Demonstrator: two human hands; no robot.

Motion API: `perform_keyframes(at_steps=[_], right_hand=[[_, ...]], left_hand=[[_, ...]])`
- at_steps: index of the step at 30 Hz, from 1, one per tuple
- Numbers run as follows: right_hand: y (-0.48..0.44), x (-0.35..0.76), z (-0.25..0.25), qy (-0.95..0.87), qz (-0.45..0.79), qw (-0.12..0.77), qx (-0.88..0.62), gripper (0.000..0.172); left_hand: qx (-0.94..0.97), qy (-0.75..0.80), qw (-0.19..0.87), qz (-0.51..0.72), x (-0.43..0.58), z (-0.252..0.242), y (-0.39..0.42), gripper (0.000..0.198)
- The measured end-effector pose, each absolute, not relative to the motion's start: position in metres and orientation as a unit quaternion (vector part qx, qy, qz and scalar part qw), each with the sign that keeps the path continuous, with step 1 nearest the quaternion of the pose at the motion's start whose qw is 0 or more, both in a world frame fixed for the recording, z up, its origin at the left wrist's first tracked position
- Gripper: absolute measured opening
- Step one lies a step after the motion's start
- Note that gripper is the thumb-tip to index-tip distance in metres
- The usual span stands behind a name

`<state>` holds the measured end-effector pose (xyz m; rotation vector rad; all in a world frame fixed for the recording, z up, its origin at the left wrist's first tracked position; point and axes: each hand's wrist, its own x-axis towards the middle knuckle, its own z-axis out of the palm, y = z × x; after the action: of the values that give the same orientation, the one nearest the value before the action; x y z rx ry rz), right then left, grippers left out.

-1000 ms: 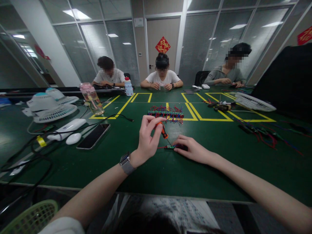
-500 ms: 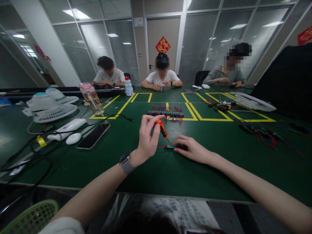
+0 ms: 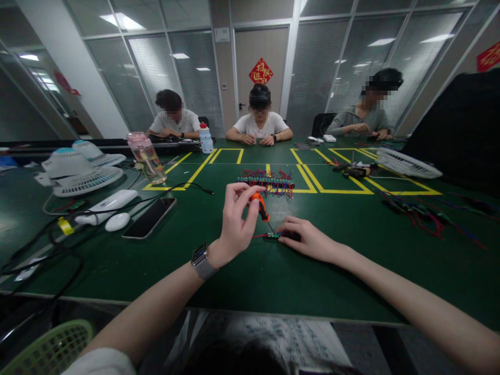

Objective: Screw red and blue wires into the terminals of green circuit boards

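My left hand [image 3: 239, 216] is closed around the handle of an orange and black screwdriver [image 3: 261, 206]. The screwdriver leans, its thin shaft running down to a small green circuit board [image 3: 272, 236] on the table. Whether the tip sits in a screw is too small to tell. My right hand [image 3: 302, 237] pinches the right end of that board against the tabletop, hiding part of it. A red wire [image 3: 258, 236] comes out of the board's left end. Just beyond my hands lies a row of similar boards [image 3: 269, 181] with red and blue wires.
On the left of the green table [image 3: 187, 219] lie a phone [image 3: 150, 219], a white mouse [image 3: 117, 222], black cables, white fans [image 3: 84, 174] and a bottle [image 3: 147, 159]. Wired boards [image 3: 422, 211] and tools [image 3: 353, 170] are at the right. Several people sit across the table.
My left hand and the screwdriver have shifted very slightly; my right hand and the board stay put. Across the table, the middle person's hands have moved a little.
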<state>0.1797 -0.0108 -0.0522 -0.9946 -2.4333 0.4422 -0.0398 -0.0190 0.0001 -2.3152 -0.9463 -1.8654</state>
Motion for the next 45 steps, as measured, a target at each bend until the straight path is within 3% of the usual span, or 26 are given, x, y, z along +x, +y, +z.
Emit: perform_keyframes(at_steps=[18,45], right_hand=[[-0.0122,0.1784,-0.0495,-0.886,0.162,0.235,-0.365,0.018],[-0.012,0.1785,-0.0502,-0.887,0.158,0.238,-0.363,0.017]], left_hand=[[-0.78,-0.264,-0.069,-0.564,-0.0404,-0.0049,-0.0175,0.039],[-0.779,-0.274,-0.074,-0.559,-0.0393,-0.0057,-0.0133,0.028]])
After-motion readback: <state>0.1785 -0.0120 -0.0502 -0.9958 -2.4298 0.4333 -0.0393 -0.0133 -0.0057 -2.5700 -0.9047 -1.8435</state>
